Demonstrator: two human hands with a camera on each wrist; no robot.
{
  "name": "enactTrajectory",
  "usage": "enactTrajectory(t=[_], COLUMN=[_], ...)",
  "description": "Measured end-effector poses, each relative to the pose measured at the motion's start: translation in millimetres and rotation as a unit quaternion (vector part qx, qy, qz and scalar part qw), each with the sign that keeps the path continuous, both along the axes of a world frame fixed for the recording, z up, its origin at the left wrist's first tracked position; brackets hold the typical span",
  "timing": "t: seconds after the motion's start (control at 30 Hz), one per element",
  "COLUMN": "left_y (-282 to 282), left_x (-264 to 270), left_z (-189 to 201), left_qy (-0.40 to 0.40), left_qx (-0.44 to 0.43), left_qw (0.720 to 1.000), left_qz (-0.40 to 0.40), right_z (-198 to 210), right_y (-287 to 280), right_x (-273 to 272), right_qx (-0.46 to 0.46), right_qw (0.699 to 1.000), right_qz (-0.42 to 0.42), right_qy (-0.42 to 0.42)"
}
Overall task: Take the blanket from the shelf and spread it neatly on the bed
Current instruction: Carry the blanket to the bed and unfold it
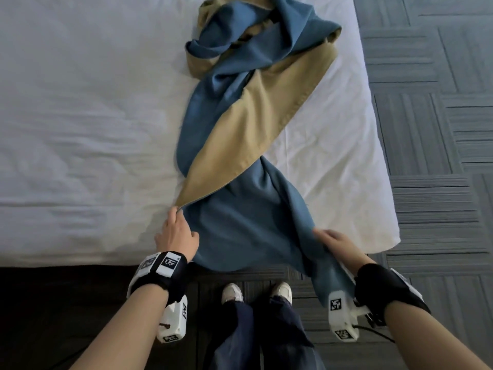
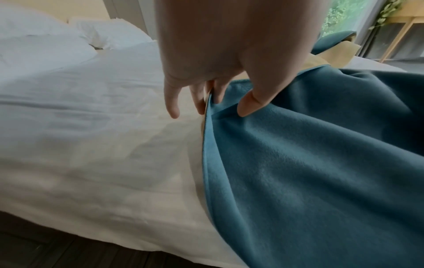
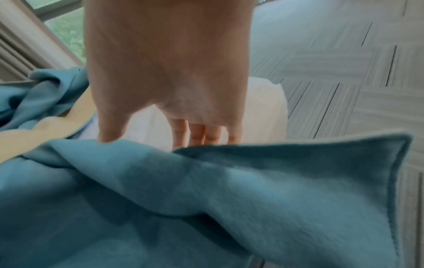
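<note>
A blanket (image 1: pixel 248 124), blue on one side and tan on the other, lies twisted in a long bunch down the right part of the white bed (image 1: pixel 80 129). Its near end hangs over the foot of the bed. My left hand (image 1: pixel 177 212) pinches the blanket's left edge where tan meets blue; in the left wrist view the thumb and fingers (image 2: pixel 249 108) close on that edge of the blanket (image 2: pixel 309 172). My right hand (image 1: pixel 324 235) grips the blue blanket (image 3: pixel 206 190) near a stitched corner, thumb on top and fingers behind the fabric.
Grey carpet tiles (image 1: pixel 440 102) lie to the right of the bed and under my shoes (image 1: pixel 232 292). The dark bed base (image 1: pixel 53 303) is at lower left. White pillows (image 2: pixel 45 41) sit at the head. A wooden stand (image 2: pixel 403 32) is by the window.
</note>
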State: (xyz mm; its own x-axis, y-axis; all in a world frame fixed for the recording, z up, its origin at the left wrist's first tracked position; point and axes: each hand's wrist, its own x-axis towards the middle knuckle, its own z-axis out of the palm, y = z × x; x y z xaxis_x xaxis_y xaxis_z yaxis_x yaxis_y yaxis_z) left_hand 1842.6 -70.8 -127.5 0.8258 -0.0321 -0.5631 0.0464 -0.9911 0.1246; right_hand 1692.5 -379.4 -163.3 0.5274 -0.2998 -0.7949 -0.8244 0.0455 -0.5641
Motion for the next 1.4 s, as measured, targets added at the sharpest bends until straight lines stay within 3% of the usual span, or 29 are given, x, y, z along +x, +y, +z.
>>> enactTrajectory(t=[0.1, 0.17, 0.27, 0.37, 0.57, 0.67, 0.77, 0.83, 0.93, 1.03, 1.1, 1.17, 1.3, 1.4], left_y=[3.3, 4.8, 4.9, 4.4, 3.4, 0.9, -0.9, -0.3, 9.3, 31.9, 52.7, 68.2, 61.6, 36.9], left_x=[-1.6, -2.6, -2.3, 0.7, 6.1, 7.1, 8.9, 12.4, 24.0, 45.6, 63.1, 77.7, 85.0, 73.9], left_z=[-3.2, -5.4, -7.4, -9.7, -19.1, -24.2, -28.7, -30.1, -27.7, -19.0, -11.0, -3.2, 5.0, 4.1], left_qy=[-0.006, -0.012, -0.028, -0.032, -0.012, 0.007, 0.023, 0.027, 0.017, 0.002, -0.014, -0.026, -0.034, -0.009], left_qx=[-0.028, -0.039, -0.066, -0.107, -0.125, -0.116, -0.097, -0.076, -0.034, 0.005, 0.044, 0.071, 0.068, 0.014], left_qw=[1.0, 0.999, 0.997, 0.993, 0.991, 0.992, 0.991, 0.991, 0.991, 0.993, 0.994, 0.994, 0.996, 1.0], left_qz=[-0.002, -0.015, -0.033, -0.042, -0.046, -0.058, -0.087, -0.106, -0.126, -0.118, -0.097, -0.074, -0.04, -0.022], right_z=[0.1, -3.8, -16.0, -22.9, -30.0, -31.4, -32.4, -33.0, -22.7, -4.4, 8.9, 21.0, 22.5, 20.8], right_y=[9.6, 18.6, 29.7, 32.0, 29.3, 28.3, 34.5, 39.9, 33.8, -1.2, -34.4, -61.3, -74.4, -56.3], right_x=[31.8, 49.5, 65.5, 73.1, 77.3, 78.5, 76.2, 71.5, 59.2, 39.2, 17.8, -2.5, -18.1, -5.7], right_qx=[0.048, 0.043, -0.112, -0.217, -0.178, -0.189, -0.136, -0.09, -0.083, -0.2, -0.328, -0.394, -0.305, -0.289], right_qw=[0.997, 0.997, 0.993, 0.976, 0.984, 0.978, 0.983, 0.993, 0.993, 0.97, 0.937, 0.913, 0.934, 0.922], right_qz=[-0.067, -0.063, 0.037, 0.011, 0.025, 0.074, 0.113, 0.065, -0.085, -0.14, -0.117, -0.077, 0.094, 0.184], right_qy=[0.007, 0.008, 0.01, -0.03, 0.014, 0.044, 0.055, 0.036, -0.006, -0.015, 0.018, 0.071, 0.159, 0.177])
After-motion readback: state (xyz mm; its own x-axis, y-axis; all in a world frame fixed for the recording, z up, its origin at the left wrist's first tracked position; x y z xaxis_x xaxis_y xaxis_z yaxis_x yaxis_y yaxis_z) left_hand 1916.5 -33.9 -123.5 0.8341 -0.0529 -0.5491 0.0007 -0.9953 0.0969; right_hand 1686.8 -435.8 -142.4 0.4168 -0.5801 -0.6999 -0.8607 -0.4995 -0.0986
